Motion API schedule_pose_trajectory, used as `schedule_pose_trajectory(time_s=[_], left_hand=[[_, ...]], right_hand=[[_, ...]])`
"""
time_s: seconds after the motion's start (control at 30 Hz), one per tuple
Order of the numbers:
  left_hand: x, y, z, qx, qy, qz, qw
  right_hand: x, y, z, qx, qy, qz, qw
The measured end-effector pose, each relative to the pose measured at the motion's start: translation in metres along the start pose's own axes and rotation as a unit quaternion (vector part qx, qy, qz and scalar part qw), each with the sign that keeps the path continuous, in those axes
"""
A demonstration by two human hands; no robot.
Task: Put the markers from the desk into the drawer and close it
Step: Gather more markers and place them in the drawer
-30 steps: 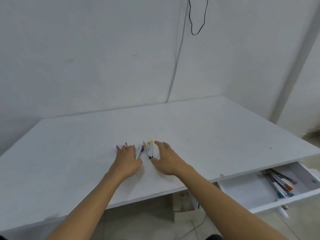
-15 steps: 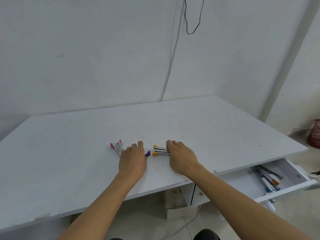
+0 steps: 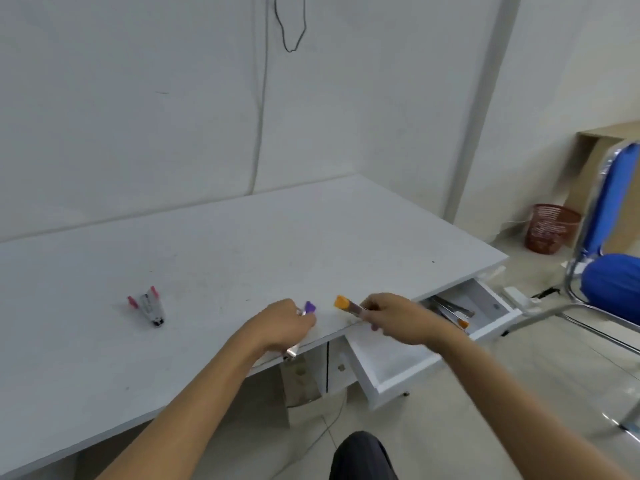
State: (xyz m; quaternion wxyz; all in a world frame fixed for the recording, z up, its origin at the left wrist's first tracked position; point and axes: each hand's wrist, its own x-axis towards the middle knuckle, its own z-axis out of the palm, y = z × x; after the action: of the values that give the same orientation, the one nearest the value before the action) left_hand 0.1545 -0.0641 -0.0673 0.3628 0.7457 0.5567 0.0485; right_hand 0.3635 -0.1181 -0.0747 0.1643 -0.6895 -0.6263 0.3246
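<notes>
My left hand [image 3: 281,323] is closed around a purple-capped marker [image 3: 308,307] near the front edge of the white desk [image 3: 242,244]; the marker's other end sticks out below the hand. My right hand [image 3: 398,317] grips orange-capped markers [image 3: 343,303], held just over the desk's front edge beside the open white drawer [image 3: 391,355]. Several markers [image 3: 450,311] lie at the far end of the drawer. Two pink-capped markers [image 3: 149,304] rest together on the desk to the left, apart from both hands.
A blue chair [image 3: 609,271] with a chrome frame stands to the right of the drawer. A red mesh bin [image 3: 550,228] sits on the floor by the wall. A black cable [image 3: 291,29] hangs on the wall. My knee [image 3: 363,457] shows below.
Both hands have closed on markers and lifted them toward the desk's front right, near the drawer. The pink-capped markers stay on the desk. The view has swung to the right.
</notes>
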Motion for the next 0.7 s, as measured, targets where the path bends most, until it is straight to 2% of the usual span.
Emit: schedule_pose_trajectory(time_s=[0.1,0.17,0.3,0.4,0.5,0.6,0.7], left_hand=[[-0.012,0.039,0.02,-0.176,-0.147,0.024,0.973],[-0.005,0.056,0.041,-0.187,-0.192,0.035,0.963],[0.014,0.069,0.084,-0.21,-0.215,0.01,0.954],[0.024,0.07,0.11,-0.292,-0.262,-0.025,0.919],[0.036,0.066,0.127,-0.314,-0.23,-0.041,0.92],[0.043,0.067,0.135,-0.334,-0.208,-0.056,0.918],[0.047,0.074,0.138,-0.361,-0.193,-0.074,0.909]], right_hand=[[-0.043,0.044,-0.031,0.039,-0.111,-0.001,0.993],[-0.052,0.074,-0.043,0.004,-0.121,0.039,0.992],[-0.03,0.116,-0.043,-0.123,-0.009,0.096,0.988],[-0.005,0.124,-0.028,-0.174,0.076,0.085,0.978],[0.021,0.122,-0.015,-0.237,0.104,0.087,0.962],[0.034,0.125,-0.005,-0.278,0.081,0.112,0.951],[0.037,0.136,-0.004,-0.266,0.141,0.123,0.946]])
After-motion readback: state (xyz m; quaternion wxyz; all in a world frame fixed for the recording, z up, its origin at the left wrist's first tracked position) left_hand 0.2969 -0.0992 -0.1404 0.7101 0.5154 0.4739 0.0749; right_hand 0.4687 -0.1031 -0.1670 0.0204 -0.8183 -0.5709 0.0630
